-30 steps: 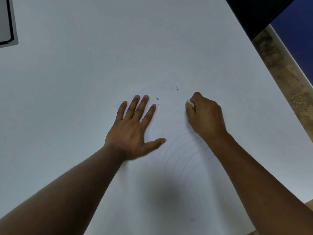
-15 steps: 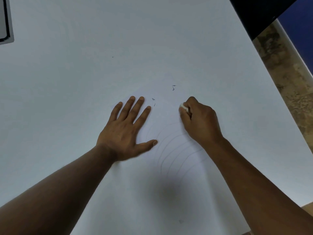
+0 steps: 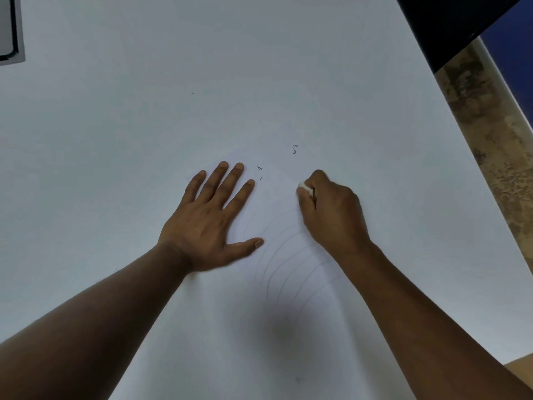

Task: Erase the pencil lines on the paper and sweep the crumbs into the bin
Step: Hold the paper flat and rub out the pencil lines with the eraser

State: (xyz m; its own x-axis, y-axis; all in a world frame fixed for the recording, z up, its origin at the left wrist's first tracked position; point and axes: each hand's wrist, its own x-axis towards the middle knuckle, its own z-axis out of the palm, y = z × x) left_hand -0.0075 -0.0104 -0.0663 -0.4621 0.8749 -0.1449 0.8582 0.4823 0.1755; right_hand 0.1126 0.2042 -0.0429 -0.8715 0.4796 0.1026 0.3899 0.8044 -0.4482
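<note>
1. Two hands on the paper (image 3: 230, 327), much as half a second ago: my left hand (image 3: 212, 223) still lies flat, fingers straight and spread, thumb out toward the pencil lines (image 3: 285, 267).
2. My right hand (image 3: 331, 212) has slid slightly back toward me and left, fingers curled tight around the white eraser (image 3: 305, 188), which pokes out at the fingertips and touches the sheet just above the curved lines.
3. The lines remain between my two hands, several faint arcs running down toward my forearms.
4. Dark crumbs (image 3: 294, 150) lie beyond the eraser; a smaller pair (image 3: 260, 171) sits just beside my left fingertips. They have not shifted.
5. The white table (image 3: 144, 111) spreads around the sheet; a dark-framed object (image 3: 11, 30) sits at the far left corner, a black shape (image 3: 450, 21) at the far right, mottled floor (image 3: 496, 140) beyond the edge.
</note>
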